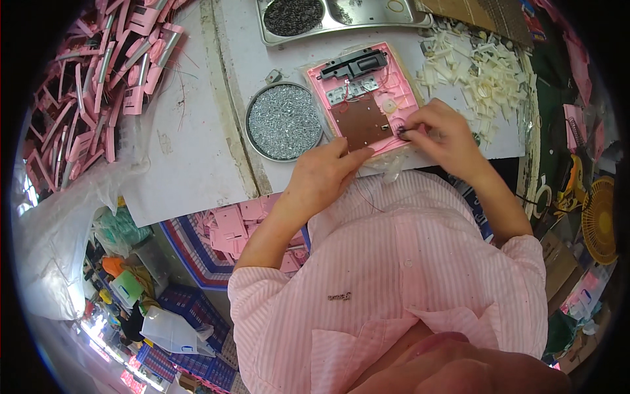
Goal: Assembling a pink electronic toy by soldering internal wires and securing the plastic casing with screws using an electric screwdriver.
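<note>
A pink plastic casing (408,97) lies on the worktable, near its front edge. Inside it are a black module (354,64), a silver metal strip (352,91), a brown board (357,123) and thin wires. My left hand (320,172) grips the casing's near left corner between thumb and fingers. At the near right corner, my right hand (451,136) is closed in a pinch on a small dark part (402,130), mostly covered by the fingertips. Beside my left hand stands a round dish (249,134) full of small silver metal pieces.
Many pink assemblies with wires (98,85) are heaped at the far left. White plastic parts (476,75) lie in a pile to the right. A metal tray (341,34) with dark small pieces stands at the back. Below the table edge, a basket (190,253) holds pink panels.
</note>
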`<state>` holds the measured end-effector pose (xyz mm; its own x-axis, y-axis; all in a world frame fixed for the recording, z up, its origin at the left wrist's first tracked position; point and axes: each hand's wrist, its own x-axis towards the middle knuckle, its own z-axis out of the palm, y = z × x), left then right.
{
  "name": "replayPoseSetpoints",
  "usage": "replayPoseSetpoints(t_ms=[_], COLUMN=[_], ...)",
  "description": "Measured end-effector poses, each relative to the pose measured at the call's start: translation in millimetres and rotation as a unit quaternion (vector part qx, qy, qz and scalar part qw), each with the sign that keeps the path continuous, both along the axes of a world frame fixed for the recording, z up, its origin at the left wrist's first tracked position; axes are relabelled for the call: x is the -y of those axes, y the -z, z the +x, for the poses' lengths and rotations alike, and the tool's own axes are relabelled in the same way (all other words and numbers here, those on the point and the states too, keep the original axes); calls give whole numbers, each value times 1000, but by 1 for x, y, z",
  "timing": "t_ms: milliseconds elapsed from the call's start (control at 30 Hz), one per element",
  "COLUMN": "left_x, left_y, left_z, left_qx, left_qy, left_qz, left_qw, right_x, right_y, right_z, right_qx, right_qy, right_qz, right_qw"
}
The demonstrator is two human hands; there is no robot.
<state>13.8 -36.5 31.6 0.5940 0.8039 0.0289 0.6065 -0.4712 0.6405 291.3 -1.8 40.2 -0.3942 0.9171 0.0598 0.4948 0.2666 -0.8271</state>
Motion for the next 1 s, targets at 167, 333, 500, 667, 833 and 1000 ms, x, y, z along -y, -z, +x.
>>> replayPoseSetpoints(t_ms=[167, 333, 500, 667, 833, 1000], left_x=[3, 6, 1, -9, -9, -20], left_y=[6, 10, 13, 12, 8, 4], left_z=[-1, -2, -5, -8, -10, 0], left_qx=[4, 26, 42, 44, 30, 32], left_qy=[-13, -26, 3, 50, 58, 75], left_qz=[-5, -5, 0, -15, -8, -22], left_qw=[1000, 999, 999, 998, 998, 996], right_x=[-2, -7, -15, -1, -19, -19], right_y=[12, 9, 31, 10, -14, 2], right_z=[-11, -12, 0, -8, 50, 59], right_qx=[114, 82, -15, 84, 125, 343], right_qy=[-38, -59, -74, -81, 24, 3], right_qz=[208, 198, 190, 222, 170, 107], right_qw=[971, 975, 979, 968, 977, 933])
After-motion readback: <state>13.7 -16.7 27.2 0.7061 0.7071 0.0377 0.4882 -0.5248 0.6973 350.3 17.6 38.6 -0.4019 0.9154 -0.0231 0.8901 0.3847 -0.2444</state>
